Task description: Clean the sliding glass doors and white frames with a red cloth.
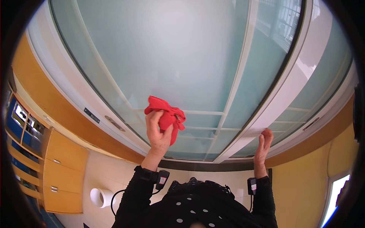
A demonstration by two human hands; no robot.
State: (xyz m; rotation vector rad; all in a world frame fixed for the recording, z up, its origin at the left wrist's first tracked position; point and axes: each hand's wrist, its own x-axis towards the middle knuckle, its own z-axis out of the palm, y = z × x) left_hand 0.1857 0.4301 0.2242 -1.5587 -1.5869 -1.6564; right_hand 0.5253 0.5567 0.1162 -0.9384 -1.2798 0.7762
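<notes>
My left hand (157,134) grips a crumpled red cloth (171,116), which is at the frosted glass pane (171,65) of a white-framed sliding door. The fingers curl over the bunched fabric, and part of it hangs below them. To the right, my right hand (263,145) is raised at the white door stile (271,94) between two glass panels. Its fingertips appear to touch the frame, with nothing held. Thin white bars (199,113) cross the pane close to the cloth.
A recessed door pull (115,123) and a dark plate (91,115) are on the left stile. A dark threshold strip (205,166) runs under the door. On the tiled floor at left, a white bin (102,197) lies near a wooden cabinet (65,171). A yellow wall (302,182) stands at right.
</notes>
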